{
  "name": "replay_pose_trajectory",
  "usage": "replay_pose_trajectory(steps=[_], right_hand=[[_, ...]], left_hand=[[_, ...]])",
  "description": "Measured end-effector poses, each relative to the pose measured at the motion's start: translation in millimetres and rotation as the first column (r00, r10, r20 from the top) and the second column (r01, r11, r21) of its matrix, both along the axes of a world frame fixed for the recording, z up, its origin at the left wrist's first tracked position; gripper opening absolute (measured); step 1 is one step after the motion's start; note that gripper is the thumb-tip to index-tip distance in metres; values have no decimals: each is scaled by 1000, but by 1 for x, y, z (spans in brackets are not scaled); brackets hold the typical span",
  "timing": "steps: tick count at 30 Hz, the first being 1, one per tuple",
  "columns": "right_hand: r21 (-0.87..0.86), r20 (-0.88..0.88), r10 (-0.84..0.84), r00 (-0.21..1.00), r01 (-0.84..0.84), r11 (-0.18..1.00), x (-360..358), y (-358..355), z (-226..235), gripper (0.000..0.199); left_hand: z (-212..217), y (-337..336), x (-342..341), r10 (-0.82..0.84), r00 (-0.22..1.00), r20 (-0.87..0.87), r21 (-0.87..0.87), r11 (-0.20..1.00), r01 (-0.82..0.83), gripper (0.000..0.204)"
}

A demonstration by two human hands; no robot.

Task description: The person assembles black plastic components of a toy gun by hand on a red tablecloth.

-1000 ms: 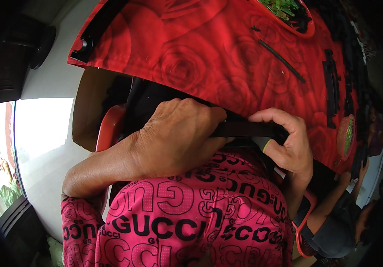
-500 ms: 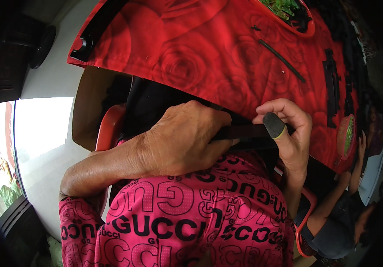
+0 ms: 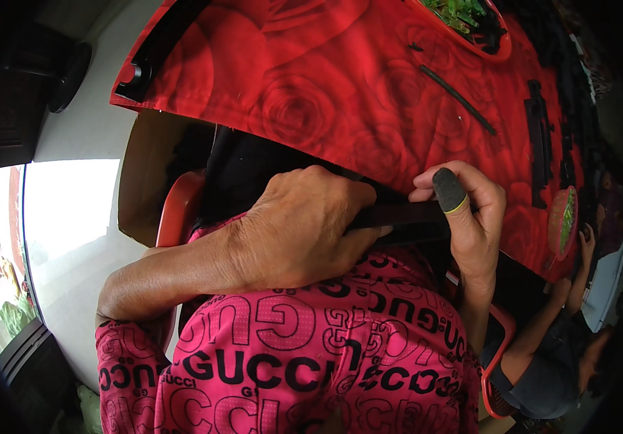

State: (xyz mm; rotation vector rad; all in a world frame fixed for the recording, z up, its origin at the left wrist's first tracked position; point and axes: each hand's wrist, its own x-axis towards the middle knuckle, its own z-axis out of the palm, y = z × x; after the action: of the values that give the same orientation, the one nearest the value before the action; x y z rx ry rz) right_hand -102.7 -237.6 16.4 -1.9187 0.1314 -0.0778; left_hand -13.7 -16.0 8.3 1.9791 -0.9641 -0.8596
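A bench (image 3: pixel 311 87) draped in red rose-patterned cloth, with a long black strip (image 3: pixel 405 215) held at its near edge.

The strip lies level between both hands, just under the cloth's edge. The left hand (image 3: pixel 297 231) is closed over its left part; the right hand (image 3: pixel 470 217), one finger in a dark cap, pinches its right end. More black strips (image 3: pixel 539 137) lie on the cloth, near red trays (image 3: pixel 503 47) of green bits. The piece looks mid-handling, not set down.

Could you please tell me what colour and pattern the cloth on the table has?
The tablecloth is red with a darker rose pattern, seen best in the head view.
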Motion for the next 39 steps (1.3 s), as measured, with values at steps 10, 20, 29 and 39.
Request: replay_pose_trajectory(steps=[10, 20, 29, 39], right_hand=[[-53, 349, -260, 900, 296, 954, 6, -19, 17, 24], [-620, 209, 31, 977, 108, 777, -8, 18, 18, 30], [-556, 81, -60, 995, 95, 826, -13, 31, 19, 32], [-617, 204, -35, 978, 156, 772, -12, 34, 17, 35]], left_hand=[[1, -2, 7, 47, 968, -246, -164, 982, -89, 28], [-11, -7, -1, 169, 977, -134, -167, 967, -190, 23], [-16, -9, -7, 225, 973, -56, -241, 942, -232, 19], [-13, -13, -7, 247, 966, -79, -273, 927, -259, 18]])
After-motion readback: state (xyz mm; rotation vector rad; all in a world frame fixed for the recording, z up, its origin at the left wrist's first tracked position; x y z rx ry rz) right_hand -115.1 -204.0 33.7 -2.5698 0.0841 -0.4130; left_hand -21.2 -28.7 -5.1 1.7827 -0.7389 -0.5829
